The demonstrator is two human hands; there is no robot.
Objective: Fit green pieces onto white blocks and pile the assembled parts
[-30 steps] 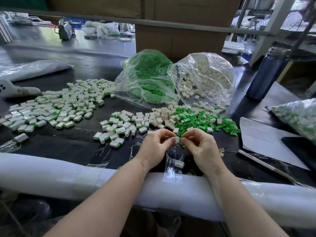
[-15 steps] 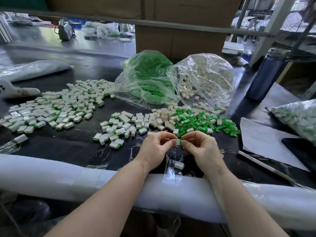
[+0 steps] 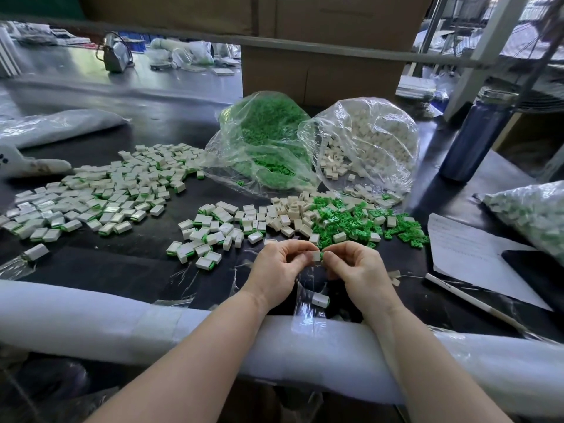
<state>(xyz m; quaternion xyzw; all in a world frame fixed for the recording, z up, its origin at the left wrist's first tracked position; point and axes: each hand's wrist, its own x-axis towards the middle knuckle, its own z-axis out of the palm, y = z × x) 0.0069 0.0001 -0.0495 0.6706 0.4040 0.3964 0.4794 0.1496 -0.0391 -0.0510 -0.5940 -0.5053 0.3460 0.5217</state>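
Left hand (image 3: 279, 271) and right hand (image 3: 357, 270) pinching one white block (image 3: 316, 257) with green edge, far clear bag (image 3: 262, 148) holding green pieces, right bag (image 3: 366, 141) holding white blocks, both open onto black table (image 3: 122, 270)

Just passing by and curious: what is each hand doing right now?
Left hand: pinches the white block.
Right hand: pinches the block's green end, pressing it on.
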